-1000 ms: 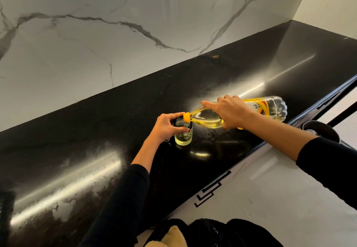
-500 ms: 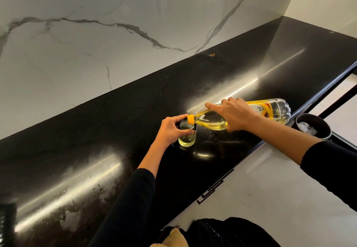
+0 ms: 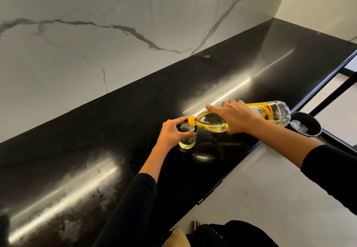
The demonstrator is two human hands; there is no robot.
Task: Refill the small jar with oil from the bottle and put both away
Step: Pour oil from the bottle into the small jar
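Observation:
A small clear jar (image 3: 187,142) with a black rim stands on the black counter (image 3: 96,160), holding pale yellow oil at its bottom. My left hand (image 3: 172,131) is wrapped around the jar's upper part. My right hand (image 3: 234,118) grips a clear plastic oil bottle (image 3: 210,124) with a yellow spout, tipped almost level to the left. Its spout sits over the jar's mouth, and a thin stream of oil runs down into the jar. The bottle's label end (image 3: 270,111) points right.
A marble wall (image 3: 96,44) backs the counter. A dark round bin (image 3: 307,125) with white scraps stands on the floor past the counter's front edge, right of the bottle. A small orange speck (image 3: 207,55) lies at the counter's back edge.
The view has shifted a little, so hands, jar and bottle sit slightly further right and up. The bottle stays tipped over the jar with oil pouring.

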